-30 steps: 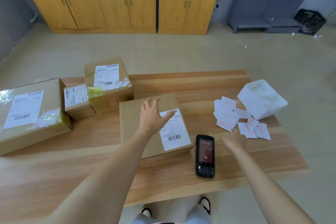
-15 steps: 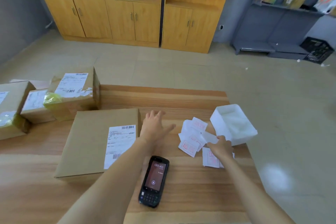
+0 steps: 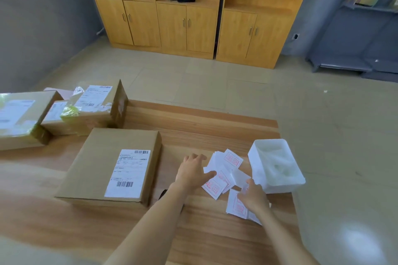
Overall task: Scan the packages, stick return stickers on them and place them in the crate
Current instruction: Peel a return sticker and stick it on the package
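Note:
A flat cardboard package (image 3: 90, 170) with a white barcode label (image 3: 129, 173) lies on the wooden table (image 3: 193, 122) in front of me. To its right is a loose pile of white return stickers with red print (image 3: 231, 160). My left hand (image 3: 191, 171) rests with spread fingers on the pile's left edge. My right hand (image 3: 254, 197) pinches the edge of one sticker (image 3: 237, 205) at the pile's near side. A dark corner of the handheld scanner (image 3: 162, 192) shows beside my left forearm, which hides the rest.
A white plastic tub (image 3: 277, 186) stands right of the stickers near the table's right edge. Three more labelled packages (image 3: 94, 112) sit at the far left of the table. Wooden cabinets (image 3: 193, 23) and a grey shelf (image 3: 366, 34) line the far wall.
My view has shifted right and up. My left hand moved from beside the package onto the sticker pile. My right hand stays at the near stickers, and my left forearm now covers the scanner.

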`<state>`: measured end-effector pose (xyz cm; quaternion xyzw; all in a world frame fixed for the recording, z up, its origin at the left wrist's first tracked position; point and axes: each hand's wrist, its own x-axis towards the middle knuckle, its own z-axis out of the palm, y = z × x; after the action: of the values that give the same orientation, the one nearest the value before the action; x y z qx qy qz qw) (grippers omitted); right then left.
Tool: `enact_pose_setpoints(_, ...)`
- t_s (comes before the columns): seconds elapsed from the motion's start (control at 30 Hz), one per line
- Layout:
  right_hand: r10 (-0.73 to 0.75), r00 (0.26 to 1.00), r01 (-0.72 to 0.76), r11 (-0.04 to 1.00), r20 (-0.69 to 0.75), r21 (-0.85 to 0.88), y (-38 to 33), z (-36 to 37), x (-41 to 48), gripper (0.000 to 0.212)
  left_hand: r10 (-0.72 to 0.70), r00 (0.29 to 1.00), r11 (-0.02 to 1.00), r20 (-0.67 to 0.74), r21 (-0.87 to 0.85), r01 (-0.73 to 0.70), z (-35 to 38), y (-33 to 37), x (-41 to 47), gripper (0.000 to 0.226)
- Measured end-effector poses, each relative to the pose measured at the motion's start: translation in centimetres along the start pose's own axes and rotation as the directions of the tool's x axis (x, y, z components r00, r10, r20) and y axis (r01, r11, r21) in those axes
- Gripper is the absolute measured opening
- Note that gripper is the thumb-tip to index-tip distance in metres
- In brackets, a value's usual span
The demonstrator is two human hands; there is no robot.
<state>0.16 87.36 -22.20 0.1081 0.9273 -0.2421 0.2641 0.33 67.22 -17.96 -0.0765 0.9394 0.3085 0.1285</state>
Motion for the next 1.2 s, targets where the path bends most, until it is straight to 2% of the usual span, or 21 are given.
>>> enact_pose_setpoints(0.33,-0.108,0.987,0.073,0.962,-0.118,-0.264,-0.1,0.4,2.0,0.054,0.016,0.995,0.997,0.099,0.074,-0.024,1.0,1.1,1.7,0.062)
enact_pose_setpoints(0.5,-0.093,0.987,0.060,0.969,-0.130,-0.238,0.2,1.0,2.5,0.041,0.043,0.993,0.995,0.113,0.085,-0.053,0.8,1.0,2.2,0.064)
enact_pose_setpoints(0.7,-0.110,0.962,0.066,0.982,-0.250,-0.177,0.1,-0.3,1.8,0.028,0.061,0.994,0.995,0.096,0.074,-0.068,0.3,0.6,2.8,0.060)
enact_pose_setpoints(0.83,-0.191,0.911,0.151,0.979,-0.367,-0.135,-1.9,-2.2,1.1,0.030,0.137,0.989,0.990,0.046,0.032,-0.139,-0.6,1.7,3.2,0.054)
enact_pose_setpoints(0.97,-0.293,0.860,0.297,0.953,-0.418,-0.057,-5.0,-4.2,0.3,0.037,0.227,0.973,0.971,-0.030,-0.073,-0.229,-2.3,3.6,3.6,0.045)
enact_pose_setpoints(1.1,-0.313,0.822,0.385,0.921,-0.475,0.059,-8.2,-5.2,-0.3,0.025,0.263,0.957,0.945,-0.124,-0.169,-0.281,-3.8,5.0,3.8,0.038)
enact_pose_setpoints(1.2,-0.346,0.786,0.434,0.899,-0.513,0.059,-10.2,-5.4,-0.9,0.013,0.231,0.958,0.919,-0.172,-0.284,-0.273,-4.5,5.4,3.6,0.032)
